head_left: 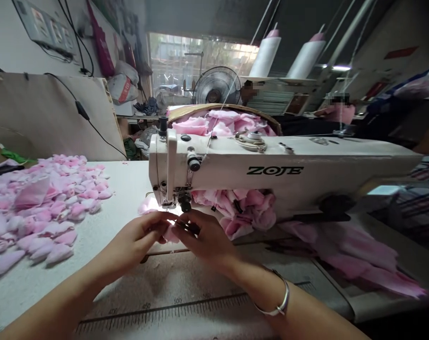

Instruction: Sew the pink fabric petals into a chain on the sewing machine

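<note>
Left grip [147, 232]: fingers drawn together, pinched on the near edge of a small pink cloth piece [171, 234]. Right grip [207, 240]: closed around a small dark tool [188, 227], exact kind unclear, just beside the same cloth. Pink cloth piece: between both grips, directly below the needle area, partly hidden by fingers. On the right wrist, behind the grip: one silver-coloured bangle [283, 302].

Immediately above and beyond the grips: one white sewing machine [221, 165], lettered ZOJE, lamp lit at the needle end. Beyond the right grip, under the machine arm: bunched pink fabric [251, 210]. Farther to the right: a loose spread of pink cloth [359, 255].

Nearer than the grips: printed ruler scale [175, 309] along the front of the white desk [110, 226]. Well left of the left grip: a broad heap of small pink and white pieces [54, 212].

Far beyond the machine: a container [180, 113] of pink fabric, a fan [217, 87], two white thread cones [265, 55], a person in pink [340, 114].
</note>
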Tool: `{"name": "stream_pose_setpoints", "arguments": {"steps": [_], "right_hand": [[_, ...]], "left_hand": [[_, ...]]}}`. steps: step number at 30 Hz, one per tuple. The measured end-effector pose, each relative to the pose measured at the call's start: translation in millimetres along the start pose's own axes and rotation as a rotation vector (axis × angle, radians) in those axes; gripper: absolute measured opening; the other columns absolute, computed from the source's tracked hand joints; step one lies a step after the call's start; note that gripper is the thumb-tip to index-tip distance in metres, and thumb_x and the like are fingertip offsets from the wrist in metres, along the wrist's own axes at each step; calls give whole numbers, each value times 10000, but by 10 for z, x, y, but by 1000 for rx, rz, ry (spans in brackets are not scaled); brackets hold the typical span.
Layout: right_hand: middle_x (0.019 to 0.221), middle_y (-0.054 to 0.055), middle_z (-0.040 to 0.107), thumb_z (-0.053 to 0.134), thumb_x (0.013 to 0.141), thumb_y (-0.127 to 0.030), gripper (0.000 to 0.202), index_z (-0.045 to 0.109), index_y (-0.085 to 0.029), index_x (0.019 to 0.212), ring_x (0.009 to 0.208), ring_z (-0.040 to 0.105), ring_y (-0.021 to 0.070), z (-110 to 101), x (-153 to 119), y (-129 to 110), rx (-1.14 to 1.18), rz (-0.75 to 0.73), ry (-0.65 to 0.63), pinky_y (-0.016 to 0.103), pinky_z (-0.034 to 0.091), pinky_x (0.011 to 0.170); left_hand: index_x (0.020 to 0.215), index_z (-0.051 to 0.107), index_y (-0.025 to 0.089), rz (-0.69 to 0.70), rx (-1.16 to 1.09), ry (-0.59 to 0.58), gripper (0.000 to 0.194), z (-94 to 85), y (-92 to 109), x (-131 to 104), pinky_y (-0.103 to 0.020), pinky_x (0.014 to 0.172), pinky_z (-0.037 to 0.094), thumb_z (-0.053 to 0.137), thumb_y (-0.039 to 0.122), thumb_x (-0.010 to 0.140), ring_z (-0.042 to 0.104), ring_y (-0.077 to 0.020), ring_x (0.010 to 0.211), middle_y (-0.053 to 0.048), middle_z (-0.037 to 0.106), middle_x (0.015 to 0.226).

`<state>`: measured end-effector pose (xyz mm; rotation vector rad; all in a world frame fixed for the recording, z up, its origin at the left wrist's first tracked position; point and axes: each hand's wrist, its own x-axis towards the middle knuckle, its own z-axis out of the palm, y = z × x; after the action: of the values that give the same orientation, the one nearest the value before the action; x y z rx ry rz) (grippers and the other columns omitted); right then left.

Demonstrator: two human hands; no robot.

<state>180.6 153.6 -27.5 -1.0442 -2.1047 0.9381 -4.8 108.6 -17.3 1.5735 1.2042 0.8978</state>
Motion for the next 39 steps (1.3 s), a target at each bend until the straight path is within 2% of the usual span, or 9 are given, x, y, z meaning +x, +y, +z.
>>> {"name": "stream_pose_setpoints", "arguments": {"steps": [4, 11, 14, 20, 24, 26, 31, 35, 39], "right_hand": [[731, -28, 605, 612, 828, -341, 138, 637, -206, 816, 640, 480, 114, -50, 44, 0, 268, 143, -130, 248, 326, 564], [807, -12, 628, 670, 780, -342, 152, 658, -206, 847, 726, 521, 133, -19, 52, 3, 541, 188, -258, 263, 361, 662], [807, -13, 620, 681, 773, -345, 155, 651, -206, 836, 751, 527, 139, -3, 40, 8, 539, 202, -265, 269, 368, 684], [784, -24, 590, 650, 807, -320, 120, 637, -204, 835, 713, 489, 115, -25, 45, 0, 561, 179, -232, 253, 348, 645], [674, -43, 521, 599, 848, -417, 210, 619, -211, 877, 570, 389, 96, -30, 44, -4, 543, 199, -220, 250, 287, 533], [705, -32, 548, 596, 843, -469, 260, 621, -216, 896, 592, 410, 102, -25, 35, -8, 462, 182, -203, 252, 292, 538], [770, -20, 602, 657, 798, -439, 237, 624, -213, 863, 672, 482, 116, 9, 16, -5, 271, 180, -145, 246, 323, 565], [740, -25, 592, 636, 818, -401, 196, 629, -205, 828, 665, 473, 112, 20, 26, 2, 245, 181, -128, 243, 318, 557], [746, -28, 597, 640, 820, -364, 157, 627, -209, 841, 665, 481, 113, 9, 23, -3, 223, 181, -138, 241, 329, 557]], "left_hand": [[1095, 617, 231, 40, -32, -9, 230, -51, -41, -48, -270, 789, 468, 486, 253, 906, 570, -156, 899, -32, 628, 981], [991, 653, 233, 122, -196, -39, 147, -14, -115, -31, -293, 806, 473, 609, 225, 852, 598, -159, 873, -16, 608, 917], [901, 659, 213, 179, -98, -6, 76, -9, -107, -19, -295, 810, 447, 611, 261, 867, 577, -156, 850, -15, 598, 850], [826, 563, 197, 225, 120, 55, 118, 13, -142, -6, -282, 746, 413, 521, 268, 909, 531, -148, 839, -14, 551, 879], [837, 533, 201, 200, 215, 75, 131, 33, -139, 8, -279, 718, 387, 462, 263, 929, 517, -139, 795, 0, 564, 845], [848, 541, 201, 189, 224, 86, 158, 33, -129, 11, -281, 721, 386, 441, 283, 939, 523, -140, 794, 0, 579, 849], [871, 534, 200, 104, 181, 138, 161, 41, -121, -3, -273, 679, 392, 468, 336, 928, 526, -143, 767, -2, 588, 842], [876, 556, 196, 70, 23, 98, 204, 71, -101, -8, -276, 700, 420, 530, 396, 906, 550, -143, 765, -3, 599, 824], [867, 557, 187, 54, -143, 83, 186, 66, -94, 2, -272, 731, 440, 595, 369, 877, 586, -144, 801, -7, 626, 834]]}}
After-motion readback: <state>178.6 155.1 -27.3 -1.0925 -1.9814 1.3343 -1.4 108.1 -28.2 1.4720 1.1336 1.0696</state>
